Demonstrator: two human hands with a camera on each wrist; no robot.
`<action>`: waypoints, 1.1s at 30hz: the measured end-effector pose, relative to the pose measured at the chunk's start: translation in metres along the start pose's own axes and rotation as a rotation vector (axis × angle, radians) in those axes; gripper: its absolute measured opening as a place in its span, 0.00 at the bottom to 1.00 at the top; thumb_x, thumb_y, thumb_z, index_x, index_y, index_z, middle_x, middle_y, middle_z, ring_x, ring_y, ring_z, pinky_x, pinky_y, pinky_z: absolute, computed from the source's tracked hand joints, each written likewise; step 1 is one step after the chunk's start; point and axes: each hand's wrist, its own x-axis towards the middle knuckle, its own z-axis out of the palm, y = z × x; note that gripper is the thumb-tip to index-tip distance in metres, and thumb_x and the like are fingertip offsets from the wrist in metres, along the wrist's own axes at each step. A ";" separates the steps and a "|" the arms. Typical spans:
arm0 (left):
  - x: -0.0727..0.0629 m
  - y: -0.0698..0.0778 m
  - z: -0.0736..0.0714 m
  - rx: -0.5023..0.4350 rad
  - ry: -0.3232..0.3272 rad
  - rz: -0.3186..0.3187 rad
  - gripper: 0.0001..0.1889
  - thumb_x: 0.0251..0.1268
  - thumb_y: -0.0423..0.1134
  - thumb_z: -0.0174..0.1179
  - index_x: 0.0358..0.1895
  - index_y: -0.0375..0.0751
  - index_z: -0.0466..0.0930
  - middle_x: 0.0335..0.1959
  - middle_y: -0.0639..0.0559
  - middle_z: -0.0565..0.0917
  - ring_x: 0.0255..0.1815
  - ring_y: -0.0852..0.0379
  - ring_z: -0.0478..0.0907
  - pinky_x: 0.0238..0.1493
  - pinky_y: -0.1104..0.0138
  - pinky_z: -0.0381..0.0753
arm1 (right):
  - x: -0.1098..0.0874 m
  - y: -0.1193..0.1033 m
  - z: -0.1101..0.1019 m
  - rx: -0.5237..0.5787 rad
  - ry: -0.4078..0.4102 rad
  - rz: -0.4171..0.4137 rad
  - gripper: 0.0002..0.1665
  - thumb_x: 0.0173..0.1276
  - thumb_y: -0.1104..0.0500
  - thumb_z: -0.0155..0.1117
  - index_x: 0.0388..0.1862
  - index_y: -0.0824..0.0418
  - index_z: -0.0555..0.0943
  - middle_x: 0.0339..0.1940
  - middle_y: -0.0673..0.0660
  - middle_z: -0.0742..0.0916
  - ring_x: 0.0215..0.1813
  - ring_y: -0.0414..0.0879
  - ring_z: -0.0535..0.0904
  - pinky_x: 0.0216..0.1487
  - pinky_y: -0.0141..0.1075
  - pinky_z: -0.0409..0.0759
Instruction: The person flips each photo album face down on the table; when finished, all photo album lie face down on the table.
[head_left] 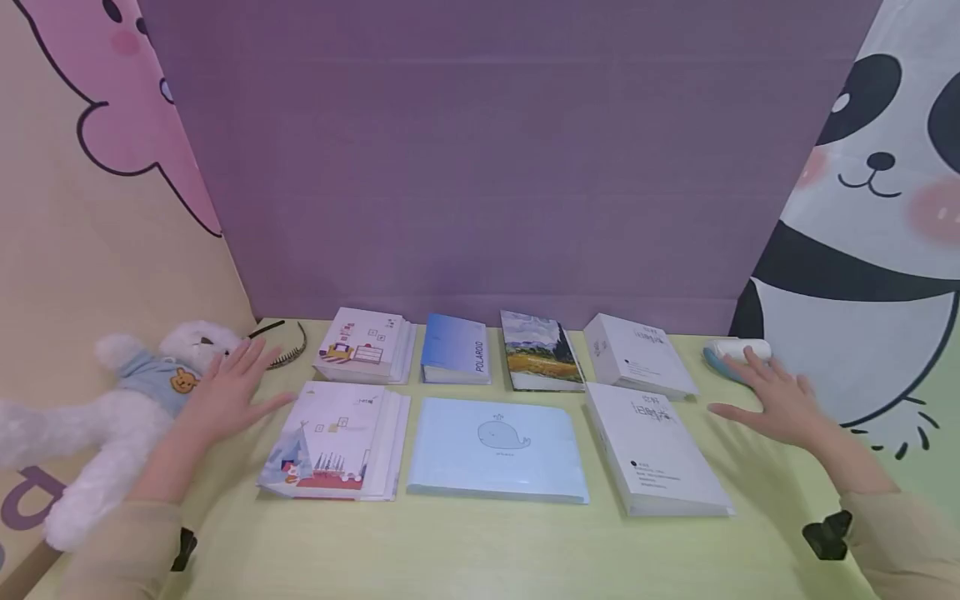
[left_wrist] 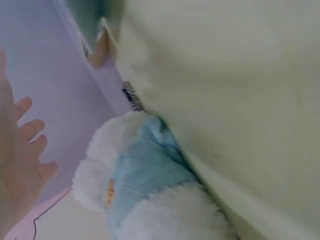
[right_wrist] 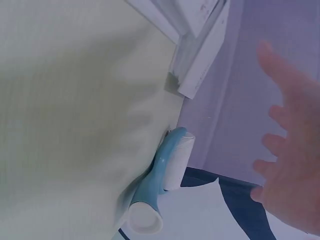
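Note:
My left hand (head_left: pixel 234 392), fingers spread, is raised over the left side of the table and overlaps a white teddy bear (head_left: pixel 150 400) in a blue top. In the left wrist view the bear's blue top (left_wrist: pixel 150 160) lies against the table edge, apart from the hand. My right hand (head_left: pixel 783 404) is likewise spread and raised, holding nothing. It is nearest a lint roller (right_wrist: pixel 172 165) with a blue handle and white roll. To its left lies a thick white book (head_left: pixel 660 450). Near the left fingers is a book with a tent picture (head_left: pixel 322 442).
Between the hands lies a pale blue whale album (head_left: pixel 498 450). Behind it stand a blue Polaroid album (head_left: pixel 455 350), a landscape-painting book (head_left: pixel 542 350), a white book (head_left: pixel 641 354) and a pink-white book (head_left: pixel 363 346). A dark toothed headband (head_left: pixel 292 350) lies back left, before a purple backdrop (head_left: pixel 480 167).

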 end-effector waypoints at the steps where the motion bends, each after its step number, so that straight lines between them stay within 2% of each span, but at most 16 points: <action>1: 0.003 0.002 -0.003 -0.009 -0.001 0.005 0.41 0.62 0.62 0.53 0.70 0.36 0.58 0.72 0.31 0.54 0.73 0.34 0.48 0.69 0.37 0.43 | 0.002 0.000 -0.002 0.014 0.002 -0.020 0.49 0.62 0.40 0.61 0.73 0.63 0.55 0.71 0.76 0.56 0.69 0.77 0.49 0.57 0.75 0.47; 3: 0.008 0.005 -0.007 -0.028 0.003 0.014 0.39 0.63 0.60 0.54 0.68 0.35 0.62 0.70 0.29 0.57 0.71 0.32 0.51 0.68 0.38 0.48 | 0.005 0.000 -0.008 0.044 0.002 -0.047 0.45 0.63 0.44 0.62 0.69 0.68 0.61 0.68 0.78 0.60 0.65 0.77 0.56 0.56 0.72 0.55; 6: 0.017 0.012 -0.014 -0.069 0.004 0.008 0.35 0.64 0.56 0.55 0.67 0.35 0.65 0.68 0.29 0.61 0.68 0.30 0.56 0.65 0.38 0.57 | 0.010 -0.004 -0.015 0.083 0.003 -0.063 0.39 0.64 0.47 0.62 0.64 0.72 0.67 0.64 0.79 0.66 0.62 0.76 0.62 0.55 0.67 0.63; 9: 0.026 0.022 -0.018 -0.113 0.011 -0.004 0.32 0.66 0.53 0.54 0.66 0.35 0.66 0.66 0.29 0.64 0.66 0.30 0.60 0.60 0.39 0.64 | 0.014 -0.009 -0.017 0.116 0.032 -0.054 0.34 0.65 0.48 0.62 0.60 0.72 0.71 0.61 0.77 0.71 0.61 0.75 0.64 0.55 0.64 0.64; 15: 0.049 0.044 -0.019 -0.171 0.016 0.017 0.27 0.67 0.47 0.56 0.63 0.31 0.69 0.61 0.32 0.72 0.63 0.34 0.67 0.61 0.44 0.68 | 0.021 -0.016 -0.013 0.112 0.145 -0.088 0.26 0.64 0.53 0.64 0.54 0.70 0.76 0.56 0.73 0.78 0.58 0.70 0.69 0.53 0.61 0.68; 20: 0.066 0.065 -0.014 -0.207 -0.022 -0.014 0.25 0.68 0.48 0.54 0.62 0.35 0.71 0.62 0.34 0.72 0.64 0.36 0.67 0.63 0.45 0.67 | 0.026 -0.024 -0.010 0.118 0.202 -0.122 0.23 0.63 0.56 0.64 0.51 0.71 0.78 0.53 0.73 0.79 0.56 0.69 0.71 0.52 0.61 0.69; 24: 0.079 0.082 -0.008 -0.290 -0.019 -0.026 0.24 0.69 0.47 0.53 0.62 0.38 0.71 0.62 0.36 0.73 0.64 0.38 0.68 0.63 0.46 0.68 | 0.031 -0.033 -0.010 0.135 0.179 -0.102 0.24 0.64 0.56 0.63 0.53 0.72 0.76 0.54 0.74 0.78 0.58 0.70 0.70 0.55 0.62 0.68; 29: 0.095 0.104 0.003 -0.346 0.019 0.032 0.21 0.68 0.44 0.54 0.60 0.37 0.74 0.58 0.40 0.77 0.59 0.42 0.74 0.60 0.51 0.72 | 0.041 -0.042 -0.005 0.159 0.173 -0.095 0.24 0.65 0.56 0.63 0.53 0.71 0.77 0.56 0.74 0.77 0.59 0.70 0.69 0.57 0.62 0.67; 33: 0.108 0.123 0.012 -0.389 0.012 0.071 0.20 0.68 0.43 0.55 0.59 0.38 0.75 0.59 0.41 0.77 0.61 0.43 0.72 0.63 0.52 0.70 | 0.049 -0.046 0.002 0.164 0.186 -0.118 0.22 0.64 0.57 0.63 0.52 0.71 0.78 0.54 0.73 0.79 0.58 0.69 0.71 0.55 0.61 0.69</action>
